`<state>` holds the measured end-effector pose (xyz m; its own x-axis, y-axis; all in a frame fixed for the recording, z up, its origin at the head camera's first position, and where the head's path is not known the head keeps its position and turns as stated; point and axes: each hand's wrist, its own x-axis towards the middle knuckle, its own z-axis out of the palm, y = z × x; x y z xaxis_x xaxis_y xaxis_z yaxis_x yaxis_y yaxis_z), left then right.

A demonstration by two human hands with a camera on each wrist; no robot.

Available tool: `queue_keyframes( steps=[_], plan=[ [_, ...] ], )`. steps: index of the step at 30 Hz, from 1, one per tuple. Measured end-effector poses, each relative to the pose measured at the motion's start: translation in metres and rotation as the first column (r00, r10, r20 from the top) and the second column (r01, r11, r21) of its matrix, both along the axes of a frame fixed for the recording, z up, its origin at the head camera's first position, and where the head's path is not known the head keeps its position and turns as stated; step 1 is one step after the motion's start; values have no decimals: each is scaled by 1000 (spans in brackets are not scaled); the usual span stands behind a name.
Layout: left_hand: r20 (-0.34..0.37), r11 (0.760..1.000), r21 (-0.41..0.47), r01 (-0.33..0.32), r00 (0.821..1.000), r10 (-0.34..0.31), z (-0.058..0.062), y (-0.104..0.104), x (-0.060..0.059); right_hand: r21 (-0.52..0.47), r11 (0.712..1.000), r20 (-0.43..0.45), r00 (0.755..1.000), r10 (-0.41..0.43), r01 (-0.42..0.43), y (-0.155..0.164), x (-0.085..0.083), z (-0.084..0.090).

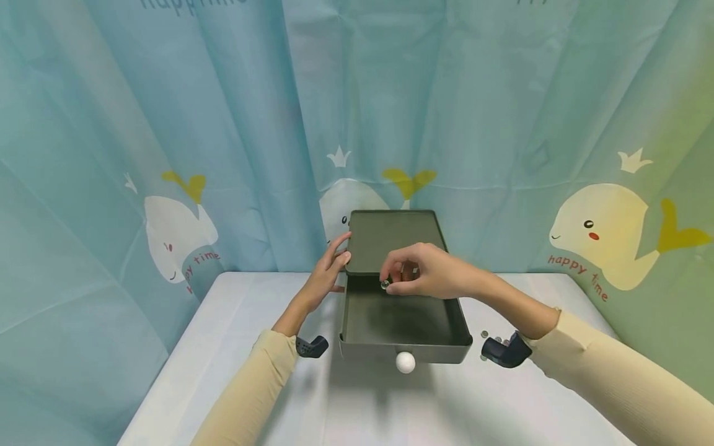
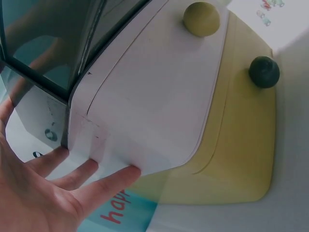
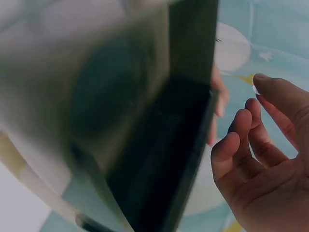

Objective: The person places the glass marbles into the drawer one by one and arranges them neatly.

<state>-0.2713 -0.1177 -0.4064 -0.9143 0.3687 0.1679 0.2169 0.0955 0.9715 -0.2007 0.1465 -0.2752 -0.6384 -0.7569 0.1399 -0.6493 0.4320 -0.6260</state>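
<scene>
A small drawer cabinet (image 1: 396, 238) stands in the middle of the table, its grey-lined top drawer (image 1: 407, 354) pulled out. My left hand (image 1: 322, 279) rests along the cabinet's left side, its fingers spread; the left wrist view shows the fingertips touching the pale drawer side (image 2: 145, 96). Over the back of the drawer, my right hand (image 1: 429, 272) pinches a small shiny glass marble (image 1: 385, 284) between thumb and index finger. In the right wrist view only a glint of the marble (image 3: 256, 89) shows; the other fingers are loosely curled.
A white knob (image 1: 405, 362) sticks out at the drawer's front. Several small glassy marbles (image 1: 484, 334) lie on the white table (image 1: 268, 396), right of the cabinet, partly behind the right wrist camera (image 1: 506, 350). A whale-print curtain (image 1: 251, 124) hangs behind.
</scene>
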Motion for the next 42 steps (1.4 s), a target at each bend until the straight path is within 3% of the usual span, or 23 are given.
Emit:
queue_keyframes(
  steps=[20, 42],
  plan=[
    [-12, 1000, 2, 2, 1000, -2, 5, -1, 0, 116, 993, 18, 1000, 13, -15, -19, 3, -35],
    [-7, 1000, -17, 2, 1000, -2, 1, -1, 0, 171, 985, 20, 1000, 15, -18, -21, 6, -49]
  ],
)
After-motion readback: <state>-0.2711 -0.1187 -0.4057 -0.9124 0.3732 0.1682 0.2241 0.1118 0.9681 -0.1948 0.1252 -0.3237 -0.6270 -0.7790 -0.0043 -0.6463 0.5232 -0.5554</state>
